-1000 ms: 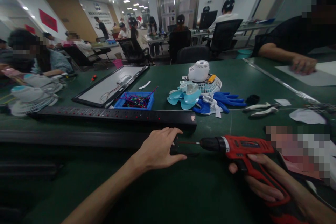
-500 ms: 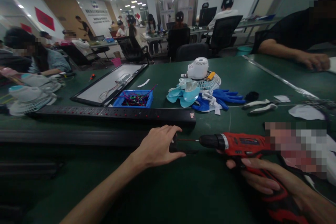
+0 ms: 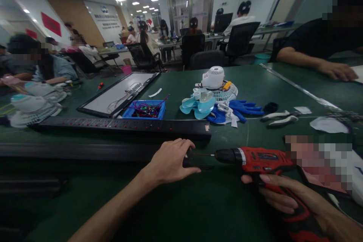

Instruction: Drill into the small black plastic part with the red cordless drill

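My left hand (image 3: 170, 162) is wrapped over the right end of a long black bar (image 3: 99, 152) that lies across the green table. Its thumb and fingers reach round the bar's end piece, partly hiding it. In my right hand (image 3: 280, 191) is a red and black cordless drill (image 3: 263, 159), held by the grip with the index finger near the trigger. The drill points left, and its thin bit (image 3: 202, 155) reaches the bar's end beside my left thumb and fingers. Whether the tip sits in a screw is hidden.
Behind the bar lies a black power strip (image 3: 136, 125). Beyond it are a blue tray (image 3: 163, 110) of wires, a framed panel (image 3: 99, 96), light-blue fan blades (image 3: 198, 106), a white fan part (image 3: 213, 77), blue gloves (image 3: 246, 107) and pliers (image 3: 280, 118). A co-worker's arm (image 3: 306, 60) rests at right.
Both hands keep their holds on the bar and the drill, with almost no movement between them. The whole scene sits slightly lower in view.
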{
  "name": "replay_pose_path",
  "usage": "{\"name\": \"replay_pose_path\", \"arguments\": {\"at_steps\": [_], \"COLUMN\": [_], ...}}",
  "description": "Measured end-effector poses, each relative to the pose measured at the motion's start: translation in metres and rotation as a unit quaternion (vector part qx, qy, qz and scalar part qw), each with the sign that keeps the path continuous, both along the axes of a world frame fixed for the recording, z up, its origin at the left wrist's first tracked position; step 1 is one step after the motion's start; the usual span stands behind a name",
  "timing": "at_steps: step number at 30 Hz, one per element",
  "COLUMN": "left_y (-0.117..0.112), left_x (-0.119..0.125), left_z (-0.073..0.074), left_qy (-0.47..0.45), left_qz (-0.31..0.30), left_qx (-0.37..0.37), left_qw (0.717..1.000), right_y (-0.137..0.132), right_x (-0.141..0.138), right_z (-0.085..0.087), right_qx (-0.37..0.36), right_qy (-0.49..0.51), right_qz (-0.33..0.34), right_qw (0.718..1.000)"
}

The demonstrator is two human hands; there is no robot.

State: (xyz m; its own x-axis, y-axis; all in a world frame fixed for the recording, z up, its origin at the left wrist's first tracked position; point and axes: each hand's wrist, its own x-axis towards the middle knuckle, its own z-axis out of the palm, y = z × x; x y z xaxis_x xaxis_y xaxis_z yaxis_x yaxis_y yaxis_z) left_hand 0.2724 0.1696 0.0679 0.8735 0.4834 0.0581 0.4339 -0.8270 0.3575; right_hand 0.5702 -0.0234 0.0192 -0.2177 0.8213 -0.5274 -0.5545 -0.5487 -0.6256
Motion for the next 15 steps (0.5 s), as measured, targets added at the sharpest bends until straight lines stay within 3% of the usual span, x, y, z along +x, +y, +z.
{"name": "replay_pose_path", "arguments": {"at_steps": [5, 15], "left_y": [-0.0005, -0.0004], "left_x": [-0.0003, 0.0004], "left_z": [0.0020, 0.0023], "left_qy": [0.004, 0.008], "left_qz": [-0.002, 0.006], "left_qx": [0.006, -0.014], "left_qw": [1.000, 1.000], "right_y": [0.0016, 0.0014], "right_x": [-0.0024, -0.0049], "right_z": [-0.0017, -0.0017], "right_qx": [0.035, 0.029], "right_qy": [0.024, 0.028], "right_qz": [-0.015, -0.003], "right_qw": [0.999, 0.999]}}
